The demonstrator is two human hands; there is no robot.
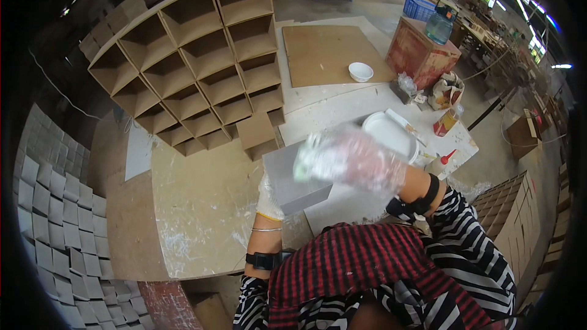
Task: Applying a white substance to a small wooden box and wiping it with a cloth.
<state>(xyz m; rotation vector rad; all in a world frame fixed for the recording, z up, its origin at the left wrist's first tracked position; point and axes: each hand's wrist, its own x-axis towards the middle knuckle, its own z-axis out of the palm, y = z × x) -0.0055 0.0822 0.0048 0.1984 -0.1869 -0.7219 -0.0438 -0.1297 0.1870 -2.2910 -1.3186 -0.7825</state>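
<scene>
My left hand [268, 198], in a white knit glove, grips the near left side of a grey open box [287, 174], its fingers partly hidden behind it. Over the box's right part is my right hand [370, 162], in a clear plastic glove and smeared by motion. A pale green and white wad [310, 154], perhaps cloth or sponge, is bunched in its fingers. Just beyond that hand stands a round tub of white paint [386, 131] with a brush [400, 121] lying across its rim.
A brown board shelf [202, 55] with many square compartments stands at the far left; a brown box [257, 129] sits at its lower corner. A white bowl [361, 72], a red-tipped bottle [441, 162] and a water jug [440, 24] are rightward. Stacked grey boxes [64, 223] fill the left.
</scene>
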